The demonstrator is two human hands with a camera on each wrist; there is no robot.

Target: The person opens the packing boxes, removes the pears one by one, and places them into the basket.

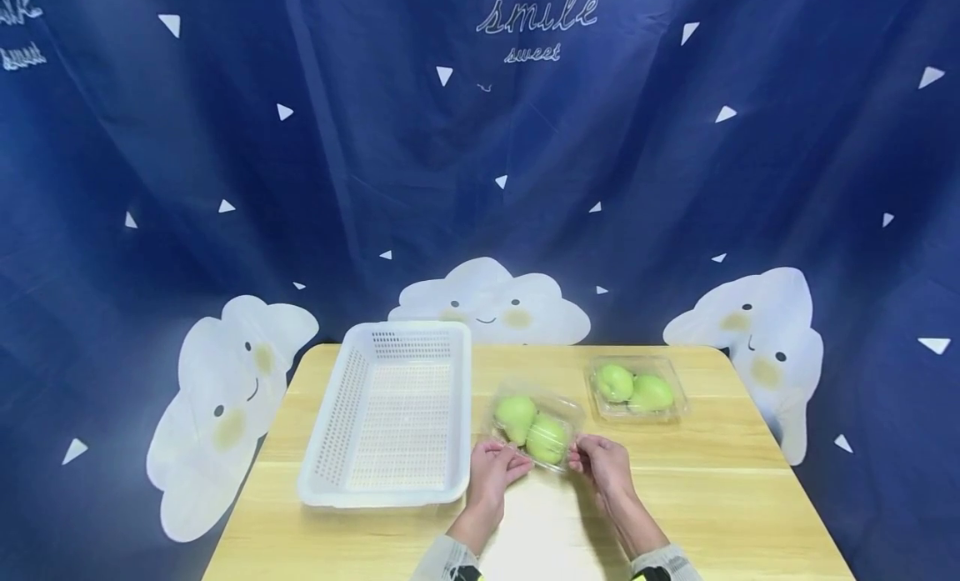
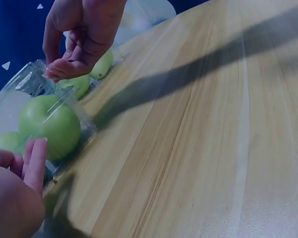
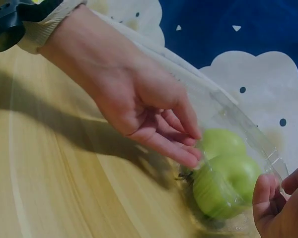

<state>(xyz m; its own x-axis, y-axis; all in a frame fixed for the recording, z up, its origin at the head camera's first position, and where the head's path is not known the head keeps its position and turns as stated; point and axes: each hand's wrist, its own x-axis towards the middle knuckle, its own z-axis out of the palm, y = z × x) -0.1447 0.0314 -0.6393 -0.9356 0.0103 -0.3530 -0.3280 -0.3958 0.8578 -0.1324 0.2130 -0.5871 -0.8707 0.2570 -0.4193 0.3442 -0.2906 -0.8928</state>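
Observation:
A clear plastic clamshell box [image 1: 562, 404] holding two green pear-shaped fruits [image 1: 547, 439] lies near the middle of the table. My left hand [image 1: 491, 478] pinches the film-like lid at its front left corner, its other fingers loosely bent. At the front right corner my right hand [image 1: 606, 468] pinches the same lid between thumb and fingers. Seen from the right wrist, the lid [image 3: 246, 131] slants up over the fruits, between my left hand [image 3: 139, 94] and right hand [image 3: 283, 208]. In the left wrist view, one fruit [image 2: 49, 126] shows through the plastic.
A white perforated plastic basket [image 1: 459, 414] stands left of the box. Another clear box [image 1: 678, 389] with two similar fruits [image 1: 651, 393] sits at the back right of the wooden table [image 1: 720, 498]. A blue curtain [image 1: 480, 147] printed with clouds hangs behind the table.

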